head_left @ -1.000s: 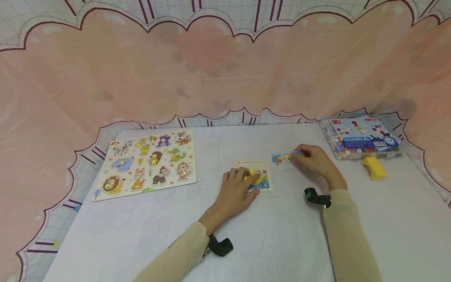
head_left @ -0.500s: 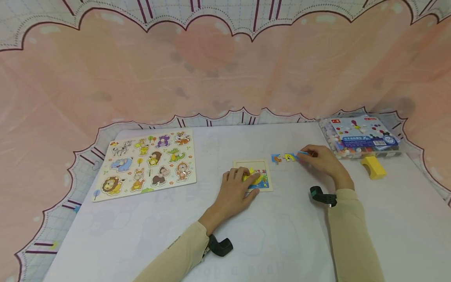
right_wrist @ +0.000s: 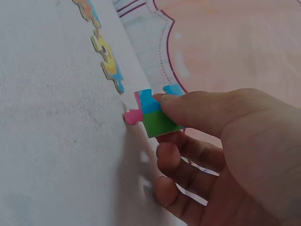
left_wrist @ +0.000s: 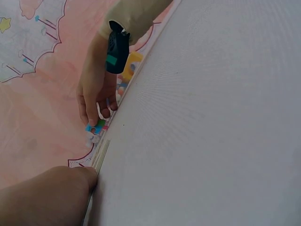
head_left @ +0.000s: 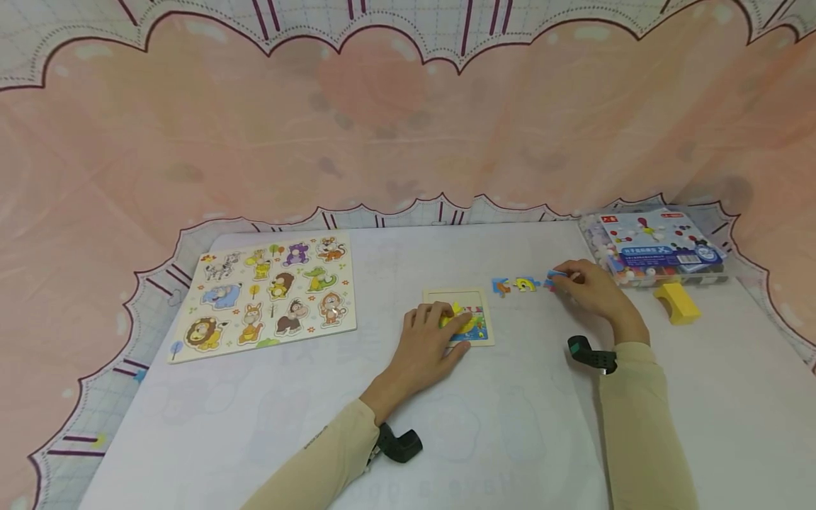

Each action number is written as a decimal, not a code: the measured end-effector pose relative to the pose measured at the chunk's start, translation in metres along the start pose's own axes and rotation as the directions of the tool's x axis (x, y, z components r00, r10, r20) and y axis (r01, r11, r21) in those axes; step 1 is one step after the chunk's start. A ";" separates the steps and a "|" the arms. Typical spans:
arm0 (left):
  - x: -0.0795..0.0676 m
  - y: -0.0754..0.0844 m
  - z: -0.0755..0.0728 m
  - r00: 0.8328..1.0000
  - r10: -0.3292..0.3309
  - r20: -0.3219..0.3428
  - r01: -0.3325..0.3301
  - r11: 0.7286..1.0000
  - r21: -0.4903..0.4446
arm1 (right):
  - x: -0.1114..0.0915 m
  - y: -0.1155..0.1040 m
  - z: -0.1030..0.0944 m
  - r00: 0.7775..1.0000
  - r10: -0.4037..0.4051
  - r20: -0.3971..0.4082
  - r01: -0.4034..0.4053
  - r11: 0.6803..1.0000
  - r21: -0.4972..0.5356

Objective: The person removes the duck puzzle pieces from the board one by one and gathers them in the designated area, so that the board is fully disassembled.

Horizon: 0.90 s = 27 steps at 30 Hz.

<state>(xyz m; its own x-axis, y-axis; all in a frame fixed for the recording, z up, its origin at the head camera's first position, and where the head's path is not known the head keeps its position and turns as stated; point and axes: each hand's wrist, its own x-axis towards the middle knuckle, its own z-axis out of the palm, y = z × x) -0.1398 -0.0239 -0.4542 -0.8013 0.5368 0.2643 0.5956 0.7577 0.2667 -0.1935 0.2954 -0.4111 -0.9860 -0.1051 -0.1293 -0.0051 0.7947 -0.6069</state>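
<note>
My right hand (head_left: 589, 290) pinches a jigsaw piece (right_wrist: 157, 113) between thumb and fingers. It is blue and green with a pink knob, and tilted up in the right wrist view. Left of it on the table lie a yellow-and-blue jigsaw piece (head_left: 525, 284) and a blue-and-orange jigsaw piece (head_left: 501, 287). My left hand (head_left: 421, 347) rests over the left side of a small wooden puzzle tray (head_left: 489, 322), fingers spread and slightly bent. Pieces with a yellow and blue picture (head_left: 474, 329) fill the tray's lower part; the hand hides some of them.
At the left lies a large animal puzzle board (head_left: 268, 290). A clear plastic case (head_left: 656, 248) of small coloured parts stands at the back right, with a yellow arched block (head_left: 677, 304) in front. A patterned curtain (head_left: 408, 142) hangs behind the table (head_left: 510, 425).
My right hand has moved to the right with its jigsaw piece, away from the yellow-and-blue one, which now shows more fully. My left hand stays in place on the tray.
</note>
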 end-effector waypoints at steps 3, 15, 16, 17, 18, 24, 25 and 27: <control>0.000 0.000 0.000 1.000 -0.001 0.005 0.001 1.000 -0.004 | -0.001 0.001 0.000 1.000 0.000 -0.002 0.000 1.000 0.023; -0.001 -0.002 0.000 1.000 0.012 -0.002 -0.012 1.000 -0.015 | 0.001 0.008 0.005 0.997 -0.037 -0.070 0.041 0.998 0.056; -0.001 -0.002 0.001 1.000 0.012 0.001 -0.012 1.000 -0.020 | 0.001 0.008 0.005 0.997 -0.032 -0.072 0.036 0.997 0.061; -0.001 -0.003 0.001 1.000 0.014 0.003 -0.014 1.000 -0.027 | 0.001 0.008 0.006 0.997 -0.023 -0.074 0.028 0.997 0.066; -0.001 -0.004 0.001 1.000 0.017 0.007 -0.017 0.999 -0.032 | 0.001 0.008 0.006 0.997 -0.014 -0.074 0.019 0.997 0.071; 0.001 -0.013 -0.001 0.999 0.031 0.013 -0.029 0.993 -0.112 | 0.002 0.007 0.009 0.995 0.045 -0.090 -0.038 0.996 0.079; 0.002 -0.015 -0.002 1.000 0.027 0.012 -0.025 0.989 -0.146 | 0.003 0.008 0.009 0.994 0.047 -0.097 -0.040 0.996 0.074; 0.003 -0.019 -0.004 1.000 0.011 0.000 -0.010 0.978 -0.207 | 0.004 0.008 0.011 0.992 0.027 -0.121 -0.019 0.997 0.068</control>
<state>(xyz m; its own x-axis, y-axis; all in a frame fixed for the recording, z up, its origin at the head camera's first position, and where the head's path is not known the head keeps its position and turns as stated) -0.1529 -0.0382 -0.4550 -0.7949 0.5450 0.2668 0.6028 0.6589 0.4500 -0.1960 0.2949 -0.4255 -0.9987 -0.0102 -0.0499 0.0251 0.7541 -0.6563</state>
